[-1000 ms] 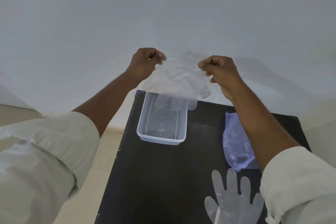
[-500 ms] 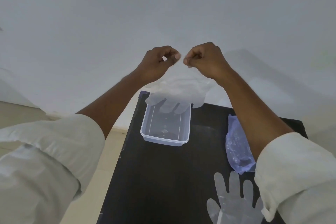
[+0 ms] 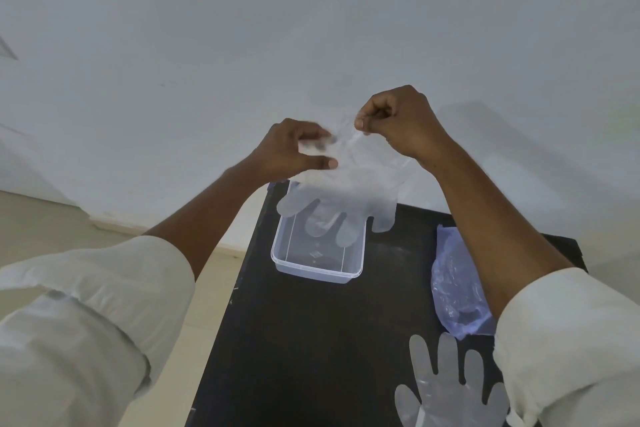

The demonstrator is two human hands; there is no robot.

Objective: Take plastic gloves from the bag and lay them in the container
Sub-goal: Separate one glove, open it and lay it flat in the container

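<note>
Gloves come first: one clear plastic glove [image 3: 341,194] hangs in the air over the far end of the clear container [image 3: 318,270], fingers pointing down. Your right hand [image 3: 398,121] pinches its cuff. Your left hand [image 3: 294,149] is blurred, fingers spread beside the cuff; you cannot tell if it touches. Another glove [image 3: 446,388] lies flat on the black desk [image 3: 311,340], near the bluish bag [image 3: 457,295].

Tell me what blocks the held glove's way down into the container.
Nothing visible does. The glove hangs from the right hand directly over the open, lidless container; the left hand is beside it.
</note>
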